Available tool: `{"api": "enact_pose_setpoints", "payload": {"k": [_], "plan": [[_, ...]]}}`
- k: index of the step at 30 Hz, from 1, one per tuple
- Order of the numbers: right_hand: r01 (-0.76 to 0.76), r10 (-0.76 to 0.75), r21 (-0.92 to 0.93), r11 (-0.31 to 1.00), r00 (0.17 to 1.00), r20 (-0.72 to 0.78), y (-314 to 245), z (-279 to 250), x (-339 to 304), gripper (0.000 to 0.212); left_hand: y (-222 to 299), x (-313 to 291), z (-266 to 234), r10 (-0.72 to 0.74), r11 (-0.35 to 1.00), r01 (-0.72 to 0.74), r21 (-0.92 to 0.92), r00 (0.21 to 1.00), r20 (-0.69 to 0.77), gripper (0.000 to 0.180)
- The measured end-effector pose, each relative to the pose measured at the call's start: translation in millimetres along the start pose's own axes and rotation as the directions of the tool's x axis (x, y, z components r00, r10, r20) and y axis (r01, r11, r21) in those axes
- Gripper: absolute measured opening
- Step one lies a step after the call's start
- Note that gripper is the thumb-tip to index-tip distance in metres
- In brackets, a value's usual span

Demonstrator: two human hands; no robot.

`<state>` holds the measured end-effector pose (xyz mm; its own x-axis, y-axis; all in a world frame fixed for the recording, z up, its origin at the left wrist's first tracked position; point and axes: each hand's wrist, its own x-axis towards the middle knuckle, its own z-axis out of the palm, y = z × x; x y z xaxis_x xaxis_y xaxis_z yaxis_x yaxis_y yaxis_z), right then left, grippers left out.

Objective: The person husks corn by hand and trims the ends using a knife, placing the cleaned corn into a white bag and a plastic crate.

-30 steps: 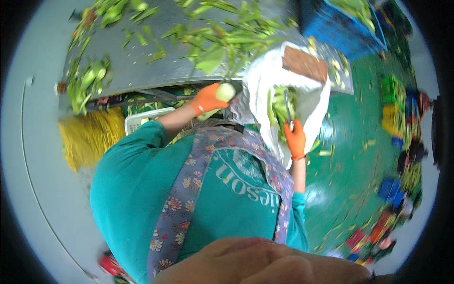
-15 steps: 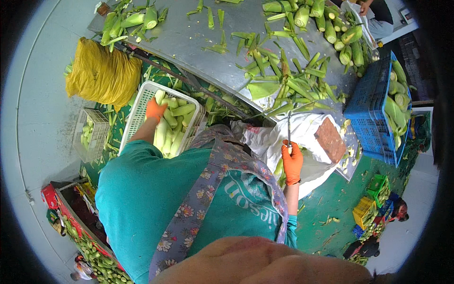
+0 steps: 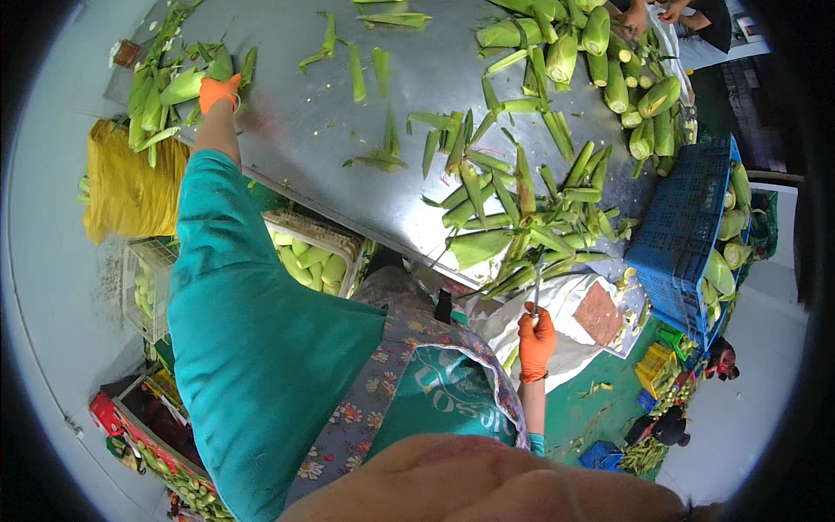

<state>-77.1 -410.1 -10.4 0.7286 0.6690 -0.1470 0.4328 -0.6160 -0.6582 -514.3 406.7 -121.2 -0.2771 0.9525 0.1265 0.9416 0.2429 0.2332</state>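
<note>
At the far left of the metal table (image 3: 296, 113), my left hand (image 3: 219, 93) in an orange glove closes on a green ear of corn (image 3: 183, 86). Other unhusked ears (image 3: 150, 103) and leaves lie just left of it. My right hand (image 3: 537, 341), also orange-gloved, grips a knife (image 3: 537, 283) with its narrow blade pointing away from me. Loose green husks (image 3: 531, 204) are spread on the table beyond the knife. Below my left sleeve, a white basket (image 3: 348, 244) holds pale husked corn (image 3: 313, 265).
A white sack (image 3: 496, 317) with a reddish-brown block (image 3: 598, 311) lies by my right hand. A blue crate (image 3: 670, 239) of corn stands right, near a corn pile (image 3: 644, 104). Another person's hands (image 3: 639, 17) show at far right. A yellow sack (image 3: 130, 183) is at left.
My left hand has left the white basket and reached far forward to the corn on the table. The knife stays in my right hand, and the view has shifted.
</note>
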Motion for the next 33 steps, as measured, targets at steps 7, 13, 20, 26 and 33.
{"api": "enact_pose_setpoints", "payload": {"k": [7, 13, 20, 26, 33], "plan": [[-0.206, 0.188, 0.272, 0.94, 0.978, 0.091, -74, 20, 33, 0.023, 35, -61, 1, 0.183, 0.807, 0.233, -0.543, 0.775, 0.604, 0.067], [0.138, -0.134, -0.109, 0.984, 0.99, 0.036, -146, 28, 80, 0.037, 165, -279, -60, 0.729, 0.182, 0.844, -0.505, 0.229, 0.645, 0.063], [0.392, -0.413, -0.197, 0.899, 0.908, -0.078, -195, -1, 88, 0.074, 285, -479, -148, 0.943, 0.321, 0.942, 0.097, -0.327, 0.056, 0.059], [0.237, -0.268, -0.165, 0.957, 0.943, -0.199, -146, -23, 46, 0.085, 298, -583, -154, 0.875, 0.481, 0.827, -0.292, -0.43, 0.223, 0.053], [0.134, -0.098, 0.14, 0.981, 0.966, -0.237, -120, -51, -1, 0.064, 249, -639, -205, 0.977, -0.001, 0.285, -0.958, -0.205, -0.062, 0.069]]}}
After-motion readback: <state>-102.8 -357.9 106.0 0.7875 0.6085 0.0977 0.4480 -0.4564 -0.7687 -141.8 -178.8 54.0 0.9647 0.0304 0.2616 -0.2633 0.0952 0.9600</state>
